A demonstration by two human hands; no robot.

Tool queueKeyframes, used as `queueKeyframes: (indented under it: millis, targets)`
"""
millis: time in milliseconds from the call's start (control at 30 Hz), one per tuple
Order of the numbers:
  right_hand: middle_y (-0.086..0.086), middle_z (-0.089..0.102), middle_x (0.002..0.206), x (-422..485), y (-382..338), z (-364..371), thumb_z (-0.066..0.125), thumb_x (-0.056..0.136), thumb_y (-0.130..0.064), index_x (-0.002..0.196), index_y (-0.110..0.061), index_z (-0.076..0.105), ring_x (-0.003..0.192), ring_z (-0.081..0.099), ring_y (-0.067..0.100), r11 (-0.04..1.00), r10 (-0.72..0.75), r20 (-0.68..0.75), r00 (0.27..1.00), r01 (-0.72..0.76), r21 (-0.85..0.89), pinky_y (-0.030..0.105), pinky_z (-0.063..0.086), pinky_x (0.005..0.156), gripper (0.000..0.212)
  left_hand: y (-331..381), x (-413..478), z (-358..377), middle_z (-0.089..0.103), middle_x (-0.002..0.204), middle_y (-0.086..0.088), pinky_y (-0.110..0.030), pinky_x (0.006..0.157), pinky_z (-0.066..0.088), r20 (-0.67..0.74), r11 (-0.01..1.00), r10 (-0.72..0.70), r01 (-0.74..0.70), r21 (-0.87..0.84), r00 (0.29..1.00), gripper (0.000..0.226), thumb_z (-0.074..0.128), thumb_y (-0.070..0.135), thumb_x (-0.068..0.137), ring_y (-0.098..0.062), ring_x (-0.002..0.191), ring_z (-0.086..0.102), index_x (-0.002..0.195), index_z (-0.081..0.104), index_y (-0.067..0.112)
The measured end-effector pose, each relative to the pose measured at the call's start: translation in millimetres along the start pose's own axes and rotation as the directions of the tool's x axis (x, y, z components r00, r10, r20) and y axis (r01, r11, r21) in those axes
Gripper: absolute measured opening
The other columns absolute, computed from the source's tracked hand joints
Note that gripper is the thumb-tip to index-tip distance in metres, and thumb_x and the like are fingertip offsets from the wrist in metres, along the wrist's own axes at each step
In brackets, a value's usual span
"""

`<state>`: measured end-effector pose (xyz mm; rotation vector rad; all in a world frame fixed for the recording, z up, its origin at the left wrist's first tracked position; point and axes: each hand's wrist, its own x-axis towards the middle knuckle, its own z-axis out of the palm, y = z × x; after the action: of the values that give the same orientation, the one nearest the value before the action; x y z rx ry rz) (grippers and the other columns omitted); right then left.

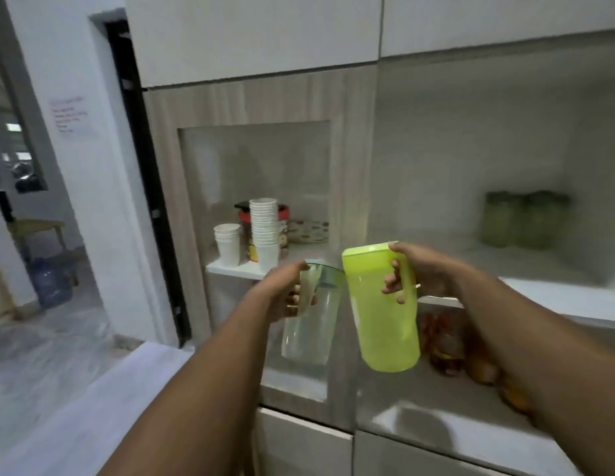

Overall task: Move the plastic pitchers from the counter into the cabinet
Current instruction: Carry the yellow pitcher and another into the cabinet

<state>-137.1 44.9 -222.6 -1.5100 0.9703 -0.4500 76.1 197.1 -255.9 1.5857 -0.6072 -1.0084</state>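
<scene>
My left hand (282,293) grips the handle of a clear plastic pitcher (309,334) with a green rim, held in the air. My right hand (412,273) is closed around the handle of a lime-green plastic pitcher (385,321), also off any surface and right beside the clear one. Both hang in front of the open cabinet, near the white shelf edge (237,267). Two green pitchers (522,219) stand at the back right of the cabinet's wide shelf, blurred.
Stacks of white paper cups (263,231) and a shorter stack (227,243) stand on the left shelf with a red-lidded jar and a patterned plate (309,230) behind. Food jars (443,341) sit on the lower shelf. A water bottle (51,281) stands on the floor at left.
</scene>
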Motion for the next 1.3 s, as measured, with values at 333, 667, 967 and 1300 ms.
queueKeyframes:
  millis: [333, 667, 967, 1300]
  targets:
    - [0.010, 0.069, 0.074, -41, 15, -220, 0.052, 0.096, -0.050, 0.087, -0.017, 0.054, 0.080, 0.073, 0.032, 0.979, -0.172, -0.379, 0.909, 0.200, 0.036, 0.045, 0.049, 0.079, 0.035, 63, 39, 252, 0.066, 0.080, -0.008, -0.031, 0.063, 0.048, 0.220, 0.970, 0.236, -0.213, -0.120, 0.946, 0.035, 0.049, 0.036, 0.098, -0.020, 0.071, 0.063, 0.096, 0.066, 0.006]
    - [0.007, 0.068, 0.074, 58, 31, -303, 0.051, 0.097, -0.050, 0.087, -0.016, 0.056, 0.079, 0.071, 0.029, 0.953, -0.189, -0.485, 0.854, 0.278, 0.119, 0.043, 0.048, 0.082, 0.036, 86, 160, 338, 0.072, 0.076, -0.002, -0.030, 0.063, 0.044, 0.224, 0.959, 0.280, -0.261, -0.111, 0.934, 0.035, 0.054, 0.036, 0.093, -0.015, 0.072, 0.067, 0.107, 0.070, 0.007]
    - [0.010, 0.070, 0.076, 221, 1, -329, 0.052, 0.098, -0.047, 0.086, -0.011, 0.062, 0.077, 0.070, 0.030, 0.954, -0.192, -0.476, 0.858, 0.278, 0.116, 0.047, 0.052, 0.088, 0.039, 121, 316, 340, 0.076, 0.100, -0.009, -0.040, 0.080, 0.056, 0.168, 0.965, 0.262, -0.260, -0.036, 0.950, 0.028, 0.054, 0.029, 0.096, -0.028, 0.093, 0.071, 0.108, 0.070, 0.009]
    - [0.010, 0.067, 0.075, 347, -30, -346, 0.050, 0.098, -0.050, 0.082, -0.009, 0.059, 0.072, 0.068, 0.026, 0.945, -0.161, -0.491, 0.856, 0.278, 0.173, 0.038, 0.048, 0.076, 0.044, 144, 437, 350, 0.074, 0.112, -0.017, -0.047, 0.098, 0.054, 0.139, 0.984, 0.178, -0.176, -0.025, 0.974, 0.022, 0.060, 0.018, 0.093, -0.036, 0.102, 0.070, 0.111, 0.069, 0.008]
